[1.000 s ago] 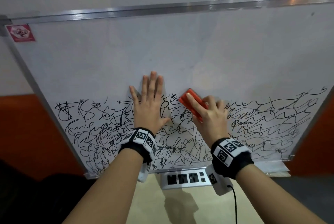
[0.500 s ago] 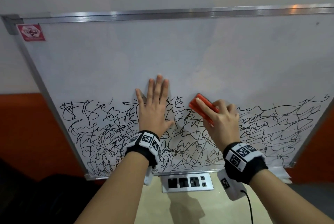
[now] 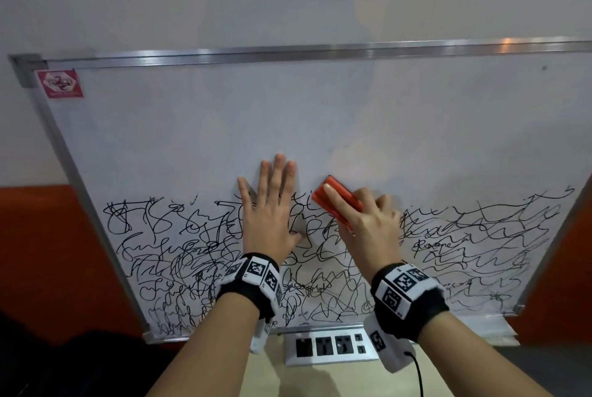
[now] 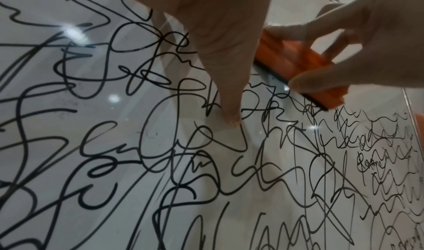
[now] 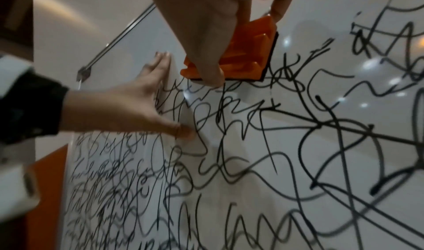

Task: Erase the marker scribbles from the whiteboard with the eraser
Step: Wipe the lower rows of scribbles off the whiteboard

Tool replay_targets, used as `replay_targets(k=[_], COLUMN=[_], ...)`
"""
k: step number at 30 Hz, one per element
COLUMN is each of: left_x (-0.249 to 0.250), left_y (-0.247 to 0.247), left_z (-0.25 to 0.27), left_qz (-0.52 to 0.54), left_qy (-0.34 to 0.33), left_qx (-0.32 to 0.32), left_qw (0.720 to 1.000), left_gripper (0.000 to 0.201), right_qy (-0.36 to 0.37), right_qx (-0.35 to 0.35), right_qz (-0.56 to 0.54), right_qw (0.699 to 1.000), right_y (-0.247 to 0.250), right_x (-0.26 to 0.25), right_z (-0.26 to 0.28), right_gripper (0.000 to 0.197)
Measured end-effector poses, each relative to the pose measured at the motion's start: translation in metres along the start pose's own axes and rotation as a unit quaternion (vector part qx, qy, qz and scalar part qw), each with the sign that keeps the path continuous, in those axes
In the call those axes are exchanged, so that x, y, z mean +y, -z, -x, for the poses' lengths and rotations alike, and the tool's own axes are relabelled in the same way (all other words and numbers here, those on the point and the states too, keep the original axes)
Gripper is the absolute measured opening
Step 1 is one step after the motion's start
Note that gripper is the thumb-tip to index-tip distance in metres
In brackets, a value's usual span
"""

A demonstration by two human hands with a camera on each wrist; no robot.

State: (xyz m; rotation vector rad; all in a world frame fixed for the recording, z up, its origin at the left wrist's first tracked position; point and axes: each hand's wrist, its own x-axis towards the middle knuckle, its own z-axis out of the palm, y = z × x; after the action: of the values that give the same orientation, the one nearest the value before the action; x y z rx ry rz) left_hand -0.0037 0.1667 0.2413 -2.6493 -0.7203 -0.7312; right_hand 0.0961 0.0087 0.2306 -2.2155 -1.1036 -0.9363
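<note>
Orange eraser (image 3: 337, 201) sits pad-down on the whiteboard (image 3: 288, 114) at the top edge of the marker scribbles (image 3: 179, 255), right hand (image 3: 368, 223) clamped round it. Left hand (image 3: 272, 207) lies flat, fingers straight, bracing the board. Upper board reads clean; the whole lower band looks untouched, so most erasing is left.

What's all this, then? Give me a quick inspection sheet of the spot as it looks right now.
Surface: whiteboard, upper part bare, lower part covered in black scribbles.
Job's things: orange eraser pad-down at the scribbles' top edge.
Clutter: nothing seen.
Hands: left hand flat on the board; right hand grips the eraser.
Cables: black lead below the right wrist.
Surroundings: socket strip under the board; red sticker top-left corner.
</note>
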Motion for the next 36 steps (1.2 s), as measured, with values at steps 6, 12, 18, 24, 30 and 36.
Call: replay_targets(k=[6,12,18,24,30,36], left_x=[0.000,0.000,-0.002,-0.002,-0.003,-0.005], left_y=[0.000,0.000,-0.003,-0.002,-0.003,0.007], left_z=[0.002,0.002,0.003,0.004,0.004,0.006], left_qz=[0.004,0.011,0.010,0.012,0.002,0.019], left_qy=[-0.001,0.001,-0.007,-0.012,-0.015,-0.021], left_qx=[0.011,0.001,0.009,0.007,0.008,0.011], left_qw=[1.000,1.000,1.000,1.000,1.000,1.000], left_gripper=[0.148,0.152,0.144,0.150,0.138,0.141], right_qy=[0.010,0.034,0.004,0.043,0.039,0.087], right_qx=[-0.013,-0.026,-0.007,-0.034,-0.030,-0.036], right_qz=[0.008,0.014,0.019,0.012,0.035,0.026], right_qw=[1.000,0.999,1.000,0.998,0.998,0.995], right_y=[0.002,-0.002,0.002,-0.006,0.001,0.000], right_x=[0.003,-0.023,0.000,-0.024,0.003,-0.025], right_z=[0.009,-0.007,0.007,-0.002,0.011,-0.013], right_gripper=[0.080,0.080,0.079,0.083,0.084,0.083])
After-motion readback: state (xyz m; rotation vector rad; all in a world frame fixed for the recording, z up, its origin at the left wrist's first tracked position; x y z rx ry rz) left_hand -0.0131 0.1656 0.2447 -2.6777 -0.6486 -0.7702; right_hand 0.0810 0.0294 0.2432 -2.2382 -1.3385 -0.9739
